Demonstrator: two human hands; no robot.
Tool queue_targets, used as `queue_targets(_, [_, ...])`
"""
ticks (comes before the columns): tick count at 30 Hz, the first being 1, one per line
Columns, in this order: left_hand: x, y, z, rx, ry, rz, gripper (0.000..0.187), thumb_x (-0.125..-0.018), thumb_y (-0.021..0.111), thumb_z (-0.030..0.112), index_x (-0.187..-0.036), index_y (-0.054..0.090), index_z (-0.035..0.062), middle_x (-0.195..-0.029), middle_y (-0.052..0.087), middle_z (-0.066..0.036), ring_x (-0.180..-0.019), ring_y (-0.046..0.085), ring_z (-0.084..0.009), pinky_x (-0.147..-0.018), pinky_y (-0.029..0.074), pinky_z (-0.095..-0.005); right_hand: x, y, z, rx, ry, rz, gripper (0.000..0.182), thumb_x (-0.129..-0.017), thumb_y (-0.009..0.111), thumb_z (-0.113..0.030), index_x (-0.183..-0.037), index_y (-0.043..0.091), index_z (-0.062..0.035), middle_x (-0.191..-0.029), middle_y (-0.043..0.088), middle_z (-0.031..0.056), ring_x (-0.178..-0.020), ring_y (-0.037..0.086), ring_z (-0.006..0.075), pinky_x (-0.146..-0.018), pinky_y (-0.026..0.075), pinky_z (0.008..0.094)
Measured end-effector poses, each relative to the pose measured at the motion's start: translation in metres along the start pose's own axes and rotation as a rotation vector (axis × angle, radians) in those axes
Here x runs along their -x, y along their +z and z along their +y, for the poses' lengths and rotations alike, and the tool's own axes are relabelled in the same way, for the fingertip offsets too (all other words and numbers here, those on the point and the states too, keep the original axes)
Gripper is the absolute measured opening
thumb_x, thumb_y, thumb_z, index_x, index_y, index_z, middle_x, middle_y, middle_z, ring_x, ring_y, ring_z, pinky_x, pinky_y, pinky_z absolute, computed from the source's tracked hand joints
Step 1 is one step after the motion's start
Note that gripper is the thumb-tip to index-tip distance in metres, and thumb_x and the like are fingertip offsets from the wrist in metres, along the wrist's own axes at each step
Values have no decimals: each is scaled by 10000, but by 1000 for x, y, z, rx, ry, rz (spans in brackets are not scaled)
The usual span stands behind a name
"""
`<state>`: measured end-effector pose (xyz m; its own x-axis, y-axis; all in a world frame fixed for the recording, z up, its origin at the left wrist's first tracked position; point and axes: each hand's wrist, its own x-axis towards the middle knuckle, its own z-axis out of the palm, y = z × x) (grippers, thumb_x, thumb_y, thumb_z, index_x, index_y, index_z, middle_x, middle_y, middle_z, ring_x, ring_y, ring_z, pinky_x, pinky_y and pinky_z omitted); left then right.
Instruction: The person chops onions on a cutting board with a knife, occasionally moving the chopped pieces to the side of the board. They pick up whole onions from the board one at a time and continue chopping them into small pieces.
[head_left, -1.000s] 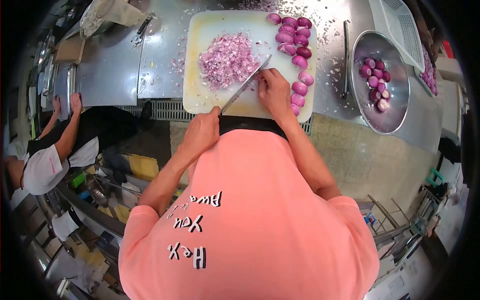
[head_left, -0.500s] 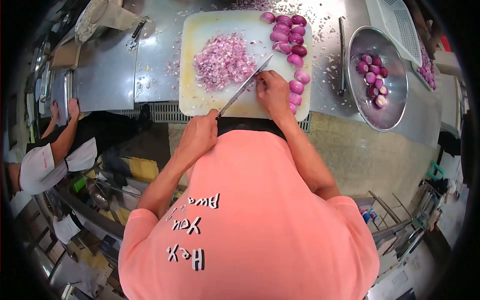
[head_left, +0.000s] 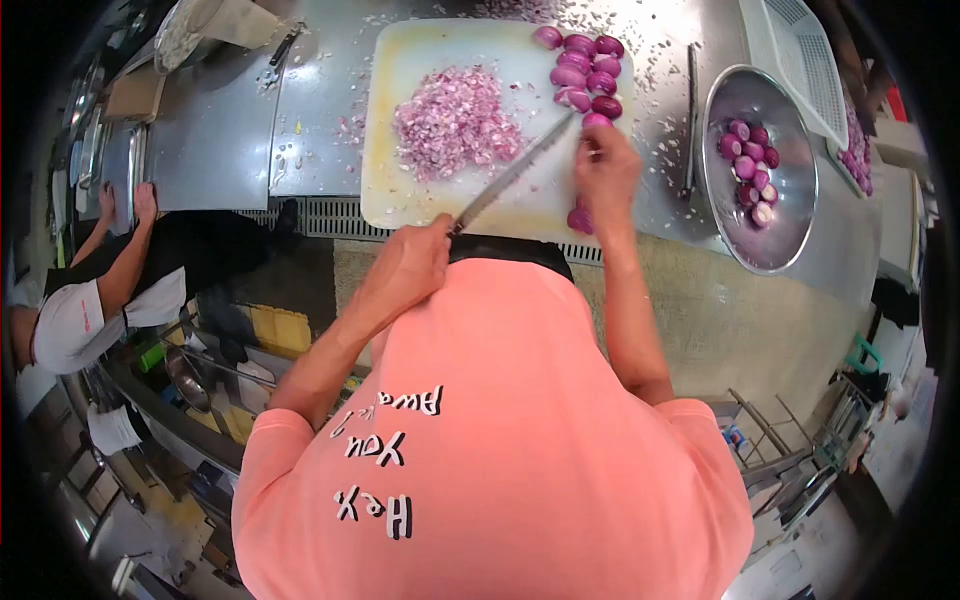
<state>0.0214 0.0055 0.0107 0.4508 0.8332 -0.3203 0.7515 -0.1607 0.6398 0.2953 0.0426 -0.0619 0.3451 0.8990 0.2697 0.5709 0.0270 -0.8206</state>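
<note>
In my left hand (head_left: pixel 415 258) is the handle of a long kitchen knife (head_left: pixel 515 172), its blade slanting up and right over the white cutting board (head_left: pixel 545 215). Left of the blade lies a heap of finely chopped red onion (head_left: pixel 455 122). My right hand (head_left: pixel 610 178) is over the board's right edge, slightly blurred, fingers curled down; I cannot tell whether they grip anything. Right at its fingertips is a small red onion piece (head_left: pixel 597 120). Several peeled red onions (head_left: pixel 572 75) line the board above, and another onion piece (head_left: pixel 580 219) shows below the wrist.
A steel bowl (head_left: pixel 725 215) with several peeled onions (head_left: pixel 745 165) stands right, beside a dark metal bar (head_left: pixel 690 120). Farther right is a white perforated basket (head_left: pixel 800 65). Onion scraps dot the steel table (head_left: pixel 320 140). At left, another person (head_left: pixel 125 285) works, hands on the table edge.
My right hand has left the knife tip and moved right over the row of onions, covering some. The knife stays in my left hand, its tip shifted slightly right.
</note>
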Motion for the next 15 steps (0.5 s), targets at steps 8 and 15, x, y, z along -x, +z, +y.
queue_targets(8, [-5,-13,-15,127,-153,32,165,-878,559,55,-1001,561,-55,-717,619,-270,-710,628,-448,-628,469,-484,-26,-10,20,278,-122,-119,153,-782,630,-6,-910,704,-46,-923,653,154,-844,623,361,-768,502,448])
queue_targets(15, [-7,8,-17,-41,-66,86,201,-917,525,84,-1080,520,-33,-740,609,-295,-721,608,-485,-636,449,-535,17,36,-27,149,-183,-330,121,-787,629,-19,-887,692,-50,-921,641,141,-870,600,351,-765,504,440])
